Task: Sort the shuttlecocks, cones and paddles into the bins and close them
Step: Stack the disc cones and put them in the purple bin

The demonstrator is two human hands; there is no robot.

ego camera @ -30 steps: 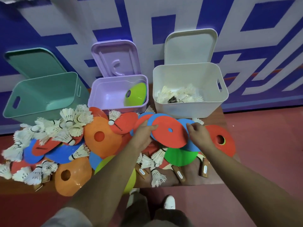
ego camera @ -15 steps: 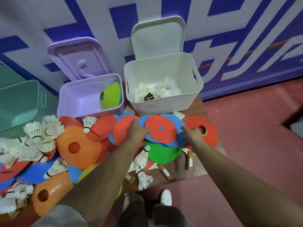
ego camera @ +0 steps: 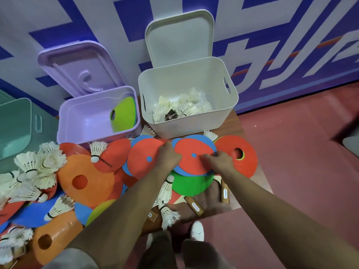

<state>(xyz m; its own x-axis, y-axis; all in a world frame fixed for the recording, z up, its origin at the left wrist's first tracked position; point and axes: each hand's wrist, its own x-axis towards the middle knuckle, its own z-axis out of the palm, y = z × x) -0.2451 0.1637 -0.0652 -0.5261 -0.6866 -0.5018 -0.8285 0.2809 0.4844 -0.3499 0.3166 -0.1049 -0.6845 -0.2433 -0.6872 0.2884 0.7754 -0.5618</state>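
Note:
Flat disc cones, shuttlecocks and paddles cover the wooden table (ego camera: 238, 121). My left hand (ego camera: 168, 156) grips the left edge of a red cone (ego camera: 192, 155) that lies on a blue one. My right hand (ego camera: 220, 162) holds its right edge. Another red-on-blue cone (ego camera: 143, 159) lies just left of my left hand. A green cone (ego camera: 191, 184) sits under them. The purple bin (ego camera: 81, 117) holds a lime cone (ego camera: 123, 115). The white bin (ego camera: 186, 82) holds several shuttlecocks (ego camera: 180, 108). Wooden paddle handles (ego camera: 225, 193) stick out near the table's front edge.
A teal bin (ego camera: 15, 125) stands at the far left. Purple lid (ego camera: 77, 68) and white lid (ego camera: 179, 35) lean on the blue-and-white wall. Orange cones (ego camera: 85, 181) and a heap of shuttlecocks (ego camera: 35, 166) fill the left. A red cone (ego camera: 238, 154) lies right. Red floor beyond.
My view swung right, so the teal bin slid to the left edge. Both hands stayed on the red cone and closed in a little on it.

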